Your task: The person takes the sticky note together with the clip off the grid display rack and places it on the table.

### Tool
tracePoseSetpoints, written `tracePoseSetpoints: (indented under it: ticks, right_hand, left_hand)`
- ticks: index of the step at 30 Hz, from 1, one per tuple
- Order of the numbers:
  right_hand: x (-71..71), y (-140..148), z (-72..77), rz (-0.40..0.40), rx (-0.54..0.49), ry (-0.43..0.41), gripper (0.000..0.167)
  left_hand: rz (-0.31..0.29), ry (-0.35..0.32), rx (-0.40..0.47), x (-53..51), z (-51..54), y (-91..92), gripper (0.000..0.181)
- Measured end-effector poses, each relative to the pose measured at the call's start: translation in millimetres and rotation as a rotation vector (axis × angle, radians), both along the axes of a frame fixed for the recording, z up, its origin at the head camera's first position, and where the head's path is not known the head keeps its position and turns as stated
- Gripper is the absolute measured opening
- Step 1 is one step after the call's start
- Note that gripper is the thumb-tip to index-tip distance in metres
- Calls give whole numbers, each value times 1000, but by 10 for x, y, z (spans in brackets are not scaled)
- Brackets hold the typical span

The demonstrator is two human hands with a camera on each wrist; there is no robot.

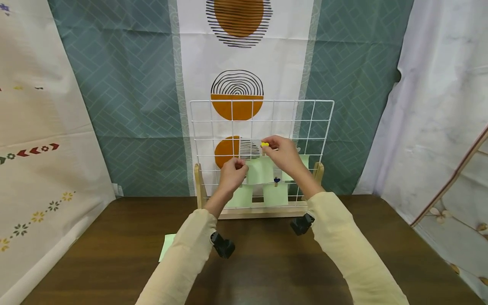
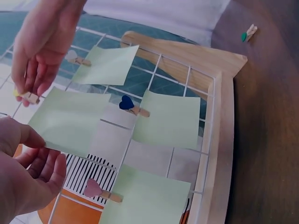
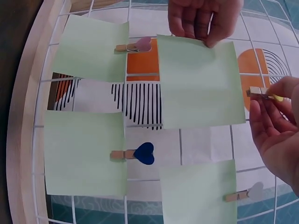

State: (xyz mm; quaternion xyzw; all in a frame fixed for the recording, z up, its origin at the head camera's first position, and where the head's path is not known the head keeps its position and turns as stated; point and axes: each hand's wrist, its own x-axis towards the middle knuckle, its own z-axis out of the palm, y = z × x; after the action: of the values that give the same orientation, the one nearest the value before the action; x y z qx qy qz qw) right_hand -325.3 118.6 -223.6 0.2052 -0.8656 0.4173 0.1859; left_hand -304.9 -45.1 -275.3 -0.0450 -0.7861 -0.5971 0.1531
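Note:
My left hand [image 1: 231,174] pinches the edge of a pale green paper sheet [image 3: 201,84] between thumb and finger, and the sheet lies against a white wire grid [image 1: 263,101]. My right hand [image 1: 285,156] pinches a small wooden clothespin [image 3: 258,92] with a yellow decoration [image 1: 264,144]. In the right wrist view this clothespin is just beyond the sheet's upper edge, apart from it. Three other green sheets hang on the grid, held by clothespins with a pink heart [image 3: 144,44], a dark blue heart [image 3: 144,154] and a pale grey heart [image 3: 255,192].
The grid stands in a wooden frame [image 1: 263,212] on a dark brown table [image 1: 263,262]. Another green paper [image 1: 167,245] lies left, partly behind my left sleeve. A clothespin with a green decoration [image 2: 251,33] lies on the table. Patterned cloths hang behind and at the sides.

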Motion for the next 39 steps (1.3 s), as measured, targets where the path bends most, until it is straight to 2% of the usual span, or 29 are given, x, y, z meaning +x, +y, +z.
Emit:
tracePoseSetpoints:
  ticks: [5,10,15,19,25,29,33,39]
  right_hand:
    - [44,53,-50,36,11,-3,27]
    - [126,144,-126,21,6,-29,28]
    - [236,274,-197,-27,-22,-20,28]
    - [282,377,-251,-30,-30,-21,29]
    - [296,526,-370,-23,-55,-19,27]
    - [310,615,-464,-19,-36,-19,26]
    - [318,708,-562,-18,4,-34,25]
    - [376,837,-671,-14,50,-55,24]
  left_hand:
    - [-64,-45,54,54,-60,-54,6]
    - [-132,-71,80,106,-119,-116,6]
    - [-237,-126,54,185,-186,-188,7]
    - [-292,-121,34,247,-260,-254,6]
    - [-321,-107,23,342,-375,-361,8]
    - [-332,-103,18,381,-465,-444,9]
    - [-351,-123,19,429,-547,-539,9]
    - [-341,-162,-7,502,-669,-678,10]
